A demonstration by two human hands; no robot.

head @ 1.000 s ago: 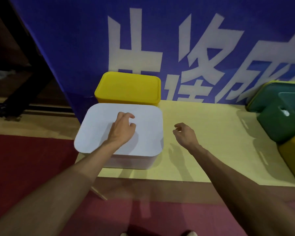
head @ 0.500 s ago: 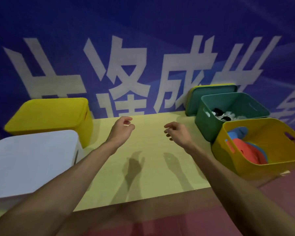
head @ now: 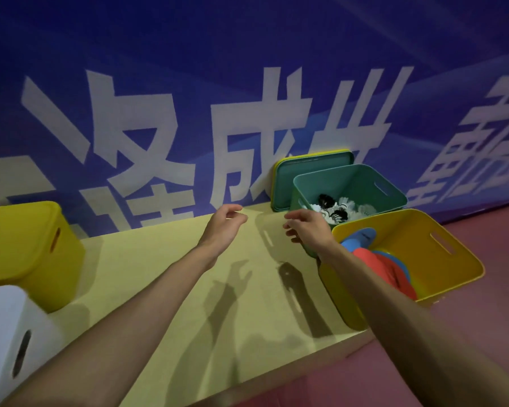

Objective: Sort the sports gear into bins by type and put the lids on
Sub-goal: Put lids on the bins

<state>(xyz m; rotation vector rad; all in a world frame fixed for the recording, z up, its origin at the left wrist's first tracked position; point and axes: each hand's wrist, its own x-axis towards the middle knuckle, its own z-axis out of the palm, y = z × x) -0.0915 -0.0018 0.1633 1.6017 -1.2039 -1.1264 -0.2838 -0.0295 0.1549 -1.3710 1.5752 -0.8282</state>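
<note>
Yellow platform (head: 171, 277) was pretty much our whole workspace, sitting against a blue banner (head: 247, 69) with big white characters on it. We had both hands out over the bare middle of it and neither one was gripping anything. Our left hand (head: 222, 227) hung in the air with the fingers loosely curled and apart, thumb near the fingertips but nothing between them. Our right hand (head: 306, 227) was just as slack, fingers spread a bit, hovering right in front of the near wall of the green bin (head: 373, 186); whether it touched the bin we couldn't tell.

That green bin had no lid on and had shuttlecocks (head: 338, 211) in it, white feathers with dark bits mixed in. Two lids, a green lid (head: 288, 177) in front and a yellow one barely peeking out behind it, leaned upright against the banner just beside the bin. Closer to us and touching the green one was an open yellow bin (head: 423, 259) holding red and blue flat discs (head: 385, 265), half hidden by our right forearm.

Off to the left were a yellow lidded bin (head: 27, 245) and, nearer us, a white lidded bin (head: 9, 333), both closed.
</note>
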